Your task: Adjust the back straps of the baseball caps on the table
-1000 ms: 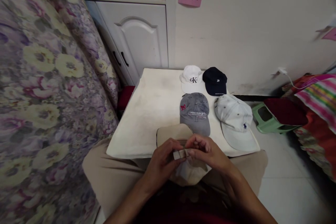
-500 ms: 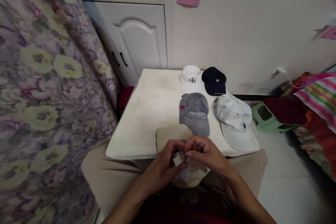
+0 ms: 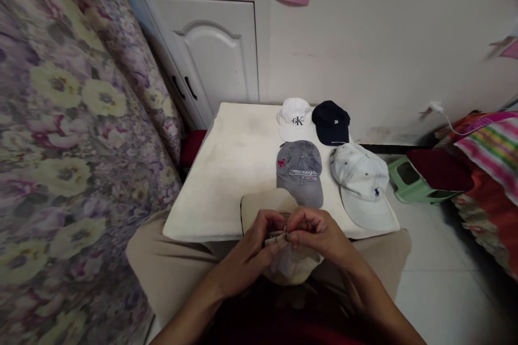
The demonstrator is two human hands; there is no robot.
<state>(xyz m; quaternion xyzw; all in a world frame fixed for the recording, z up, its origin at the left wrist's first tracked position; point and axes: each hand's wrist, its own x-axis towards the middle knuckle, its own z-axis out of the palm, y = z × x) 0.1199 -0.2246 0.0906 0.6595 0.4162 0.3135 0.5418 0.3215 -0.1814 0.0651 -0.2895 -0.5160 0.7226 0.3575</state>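
On our one worktop lie four caps: one pale blue, one gray, one white, one navy. We have a fifth, the beige cap, at the near edge, partly over our lap. Our two hands, left hand and right hand, pinch its strap, fingertips close together.

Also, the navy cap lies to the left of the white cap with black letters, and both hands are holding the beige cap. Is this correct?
Not quite: the head view shows the navy cap to the right of the white cap with black letters. The left hand and right hand do hold the beige cap.
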